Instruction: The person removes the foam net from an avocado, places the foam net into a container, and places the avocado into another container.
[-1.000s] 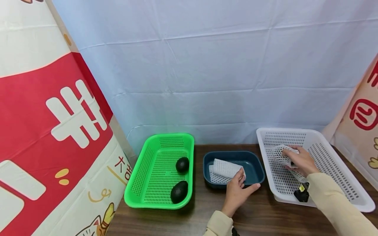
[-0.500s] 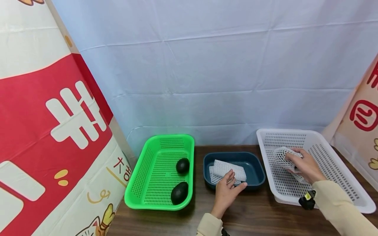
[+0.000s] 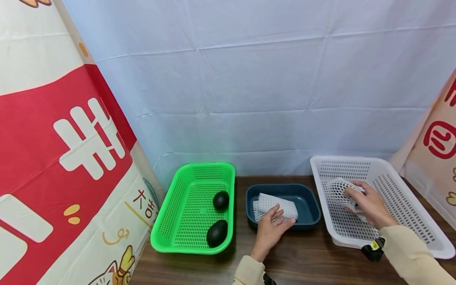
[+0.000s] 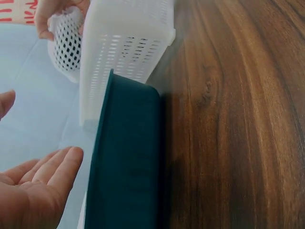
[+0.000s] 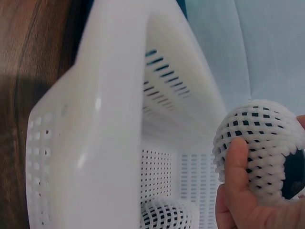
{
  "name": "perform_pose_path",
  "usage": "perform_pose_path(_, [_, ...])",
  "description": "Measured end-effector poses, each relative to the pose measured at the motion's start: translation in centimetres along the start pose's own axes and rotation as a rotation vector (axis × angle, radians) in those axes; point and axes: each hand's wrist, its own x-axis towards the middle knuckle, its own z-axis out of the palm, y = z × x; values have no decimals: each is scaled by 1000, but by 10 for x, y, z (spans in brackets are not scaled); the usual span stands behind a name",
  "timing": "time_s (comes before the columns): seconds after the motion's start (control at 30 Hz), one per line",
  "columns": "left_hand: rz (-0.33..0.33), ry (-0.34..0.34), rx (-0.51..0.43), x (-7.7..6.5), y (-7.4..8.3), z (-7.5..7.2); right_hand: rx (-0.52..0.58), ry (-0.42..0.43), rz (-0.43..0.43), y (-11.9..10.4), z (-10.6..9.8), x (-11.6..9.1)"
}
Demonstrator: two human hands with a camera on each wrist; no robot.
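My right hand grips an avocado wrapped in a white foam net, inside the white basket. Dark skin shows through the mesh and at the uncovered end. Under it in the basket lies another foam-netted item, cut off by the rim in the right wrist view. Over the front rim of the dark blue tray hovers my left hand, fingers relaxed, holding nothing. Flat white foam nets lie in that tray, partly behind the left fingers.
A green basket stands at the left with two dark avocados, one behind the other, along its right side. All three containers sit on a brown wooden table. A pale cloth hangs behind them.
My left hand has drawn back leftward from the foam nets toward the tray's front edge. The right hand, still holding the netted avocado, has shifted slightly right and toward me.
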Motion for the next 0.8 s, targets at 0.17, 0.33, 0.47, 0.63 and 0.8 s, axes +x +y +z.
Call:
perform_pose_path(0.17, [-44, -20, -30, -1, 2, -3, 43, -21, -27, -3, 3, -6])
perform_pose_path(0.33, [-109, -6, -99, 0, 6, -3, 66, -41, -48, -5, 7, -10])
perform_pose_path(0.47, [-146, 18, -154, 0, 7, -3, 101, -55, -62, -6, 10, -11])
perform_pose_path(0.63, [-156, 9, -260, 1, 6, -4, 130, -78, -54, 0, 13, -9])
perform_pose_path(0.8, [-154, -23, -309, 0, 6, -6, 144, -97, -49, -2, 21, -14])
